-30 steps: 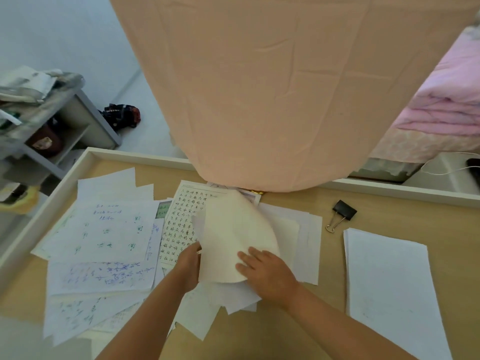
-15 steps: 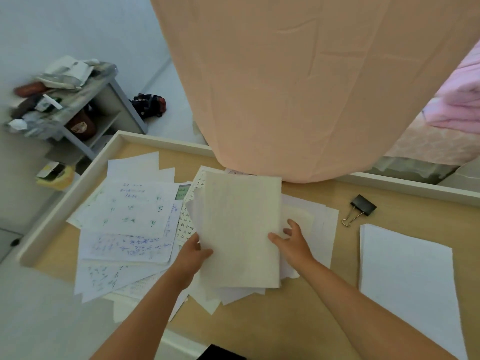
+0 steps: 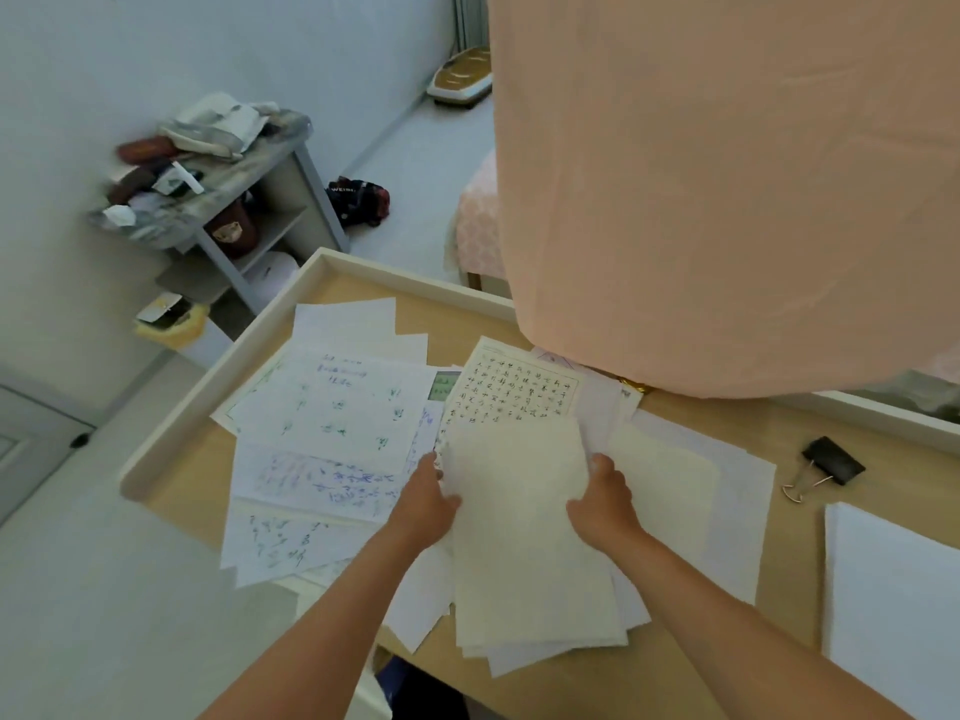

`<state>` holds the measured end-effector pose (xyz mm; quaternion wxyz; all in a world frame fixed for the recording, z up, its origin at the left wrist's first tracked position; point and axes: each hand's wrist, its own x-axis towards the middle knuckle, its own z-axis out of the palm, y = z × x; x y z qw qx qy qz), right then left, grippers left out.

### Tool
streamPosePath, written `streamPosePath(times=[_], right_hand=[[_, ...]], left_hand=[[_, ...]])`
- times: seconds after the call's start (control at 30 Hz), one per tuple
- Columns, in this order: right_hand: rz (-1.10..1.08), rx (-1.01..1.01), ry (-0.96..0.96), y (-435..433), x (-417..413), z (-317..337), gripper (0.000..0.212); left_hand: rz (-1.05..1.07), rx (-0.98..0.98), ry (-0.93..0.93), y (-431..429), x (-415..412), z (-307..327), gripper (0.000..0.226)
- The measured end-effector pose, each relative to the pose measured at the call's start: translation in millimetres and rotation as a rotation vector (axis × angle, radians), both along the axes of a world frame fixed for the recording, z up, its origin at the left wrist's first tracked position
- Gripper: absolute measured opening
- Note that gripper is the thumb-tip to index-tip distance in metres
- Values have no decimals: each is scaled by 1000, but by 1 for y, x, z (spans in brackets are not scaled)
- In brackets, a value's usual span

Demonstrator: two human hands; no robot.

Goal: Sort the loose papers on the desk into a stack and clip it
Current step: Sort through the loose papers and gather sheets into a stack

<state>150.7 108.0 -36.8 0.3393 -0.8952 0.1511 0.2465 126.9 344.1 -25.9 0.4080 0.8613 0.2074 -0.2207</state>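
Observation:
A small bundle of cream sheets (image 3: 524, 537) is in the middle of the wooden desk (image 3: 670, 662). My left hand (image 3: 423, 504) grips its left edge and my right hand (image 3: 605, 504) grips its right edge. Loose handwritten papers (image 3: 332, 423) lie fanned out on the left, with a gridded character sheet (image 3: 514, 387) behind the bundle. More white sheets (image 3: 727, 501) lie under and right of it. A black binder clip (image 3: 826, 467) rests on the desk to the right, apart from both hands. A neat white stack (image 3: 893, 589) lies at the far right.
A peach cloth (image 3: 727, 189) hangs over the desk's back edge and hides part of it. The desk has a raised white rim (image 3: 218, 376). Left of the desk stands a cluttered grey shelf (image 3: 218, 200); a yellow bin (image 3: 169, 324) is on the floor.
The cream sheet, curled a second ago, now lies flat on the bundle. My right hand moved from on top of it to its right edge. The view swung left and down.

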Motion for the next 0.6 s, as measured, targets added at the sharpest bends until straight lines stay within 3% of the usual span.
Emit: streamPosePath(times=[0.1,0.2,0.3,0.43,0.6], right_hand=[[56,-194,-146,39,8,4,66],[128,-33,-153,96,12,8,53],[147,113,-60,159,20,6,47],[-74,186,97,228,38,1,62],[-411,5,205,275,54,-3,71]], left_hand=[[-61,232,-103,53,7,-8,69],[-175,357,-113,113,16,-10,62],[-324,469,-62,172,25,-13,81],[-537,530,54,230,25,-29,121],[-641,487,-48,249,5,-45,116]])
